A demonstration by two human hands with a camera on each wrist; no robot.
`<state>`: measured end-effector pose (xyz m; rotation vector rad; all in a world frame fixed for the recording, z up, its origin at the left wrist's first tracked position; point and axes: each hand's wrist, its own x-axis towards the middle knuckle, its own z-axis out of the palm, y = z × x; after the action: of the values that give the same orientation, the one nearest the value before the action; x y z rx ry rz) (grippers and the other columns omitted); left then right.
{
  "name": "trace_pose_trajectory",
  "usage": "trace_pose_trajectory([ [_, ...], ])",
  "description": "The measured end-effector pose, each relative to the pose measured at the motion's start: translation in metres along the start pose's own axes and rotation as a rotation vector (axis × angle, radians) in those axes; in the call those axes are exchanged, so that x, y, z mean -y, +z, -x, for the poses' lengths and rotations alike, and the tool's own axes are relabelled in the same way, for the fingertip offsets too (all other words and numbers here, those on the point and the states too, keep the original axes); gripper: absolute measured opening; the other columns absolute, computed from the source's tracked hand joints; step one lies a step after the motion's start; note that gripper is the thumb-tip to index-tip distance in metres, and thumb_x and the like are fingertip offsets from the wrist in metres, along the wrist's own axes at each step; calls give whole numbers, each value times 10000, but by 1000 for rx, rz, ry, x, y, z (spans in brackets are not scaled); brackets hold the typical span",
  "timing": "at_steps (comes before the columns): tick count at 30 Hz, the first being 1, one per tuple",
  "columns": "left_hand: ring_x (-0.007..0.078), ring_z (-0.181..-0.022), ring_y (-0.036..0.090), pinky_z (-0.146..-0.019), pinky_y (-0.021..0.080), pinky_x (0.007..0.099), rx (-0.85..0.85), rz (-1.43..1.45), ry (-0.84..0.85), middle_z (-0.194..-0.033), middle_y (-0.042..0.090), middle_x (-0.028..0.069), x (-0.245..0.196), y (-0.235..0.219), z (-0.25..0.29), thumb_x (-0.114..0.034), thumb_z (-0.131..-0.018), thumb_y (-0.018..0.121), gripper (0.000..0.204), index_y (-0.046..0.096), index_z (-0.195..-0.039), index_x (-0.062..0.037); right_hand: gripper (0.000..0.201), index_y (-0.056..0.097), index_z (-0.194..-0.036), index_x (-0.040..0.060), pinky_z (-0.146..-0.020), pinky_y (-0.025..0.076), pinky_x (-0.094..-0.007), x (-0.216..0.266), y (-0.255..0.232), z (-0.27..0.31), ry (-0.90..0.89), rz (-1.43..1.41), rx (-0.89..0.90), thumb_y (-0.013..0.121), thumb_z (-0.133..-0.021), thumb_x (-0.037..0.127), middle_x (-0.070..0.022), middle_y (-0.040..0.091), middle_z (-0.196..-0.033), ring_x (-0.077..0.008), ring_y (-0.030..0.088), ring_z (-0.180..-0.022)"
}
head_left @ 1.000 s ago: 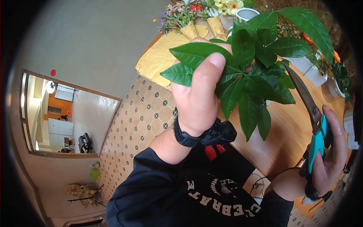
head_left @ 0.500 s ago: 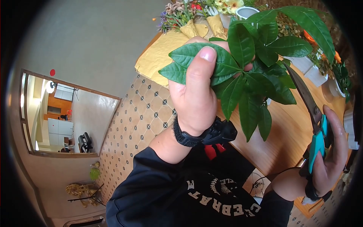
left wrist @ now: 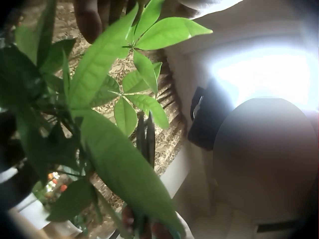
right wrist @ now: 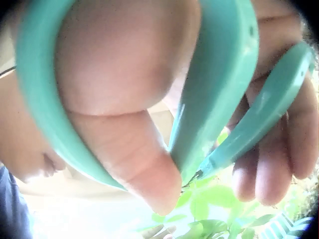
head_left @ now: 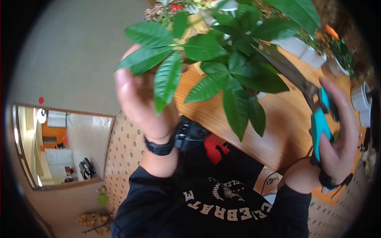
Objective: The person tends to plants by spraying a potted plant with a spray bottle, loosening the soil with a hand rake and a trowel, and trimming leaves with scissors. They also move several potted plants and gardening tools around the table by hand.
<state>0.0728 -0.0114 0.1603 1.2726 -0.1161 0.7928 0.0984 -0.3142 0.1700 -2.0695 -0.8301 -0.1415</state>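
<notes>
The green potted-plant foliage (head_left: 238, 105) spreads in front of me in several leaf clusters. Behind the left cluster is my left hand (head_left: 149, 109), its thumb apart from the leaves and the other fingers partly hidden. In the left wrist view, blurred fingertips (left wrist: 89, 22) show above the bright leaves (left wrist: 169, 34). My right hand (head_left: 341, 146) grips garden scissors (head_left: 293, 75) with teal handles, thumb through one loop (right wrist: 37, 94). Their dark blades point up and left, tips at the leaves on the plant's right side. From the left wrist, the two blades (left wrist: 146, 139) look nearly together.
Under the plant is a wooden table (head_left: 278, 127). White pots (head_left: 313, 57) with flowers line its far right side, and more flowers stand at the back. A white cup-like pot (head_left: 360, 97) is beyond the right hand. Patterned tile floor (head_left: 127, 150) lies left.
My left hand has moved left and down, its thumb coming off the leaf it pressed. Leaves now fan out in front of that hand. The scissors stay in the right hand; the view has shifted.
</notes>
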Motion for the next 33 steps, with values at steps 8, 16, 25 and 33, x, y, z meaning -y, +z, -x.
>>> trace_pose_trajectory([
  [8,281,-1111,511,-946,408,397,-4,-271,-53,-1172,550,181,11,-62,16,-409,-965,343,511,497,-1223,5,538,463,-1260,-85,-988,369,-349,-17,1,15,-43,129,-122,507,-773,137,-193,501,-1273,-272,490,-1181],
  [16,279,-1142,522,-891,454,403,112,-596,-293,-1247,514,195,61,-62,58,-260,-936,435,490,365,-1343,2,525,465,-1263,-71,-981,372,-339,-43,0,38,-15,44,-217,501,-773,115,-180,504,-1264,-258,493,-1164],
  [25,189,-946,579,-779,463,305,138,-512,-209,-1072,594,100,79,-5,81,-81,-878,561,247,543,-1115,-14,514,467,-1266,-55,-973,374,-328,-59,-4,36,-15,-61,-273,494,-774,90,-166,508,-1254,-243,497,-1145],
  [33,94,-672,435,-627,366,244,117,-462,-35,-790,542,10,89,18,86,-21,-848,612,112,564,-949,-25,506,469,-1268,-41,-966,376,-318,-88,-4,41,-21,-145,-304,488,-774,67,-153,512,-1246,-229,500,-1128],
])
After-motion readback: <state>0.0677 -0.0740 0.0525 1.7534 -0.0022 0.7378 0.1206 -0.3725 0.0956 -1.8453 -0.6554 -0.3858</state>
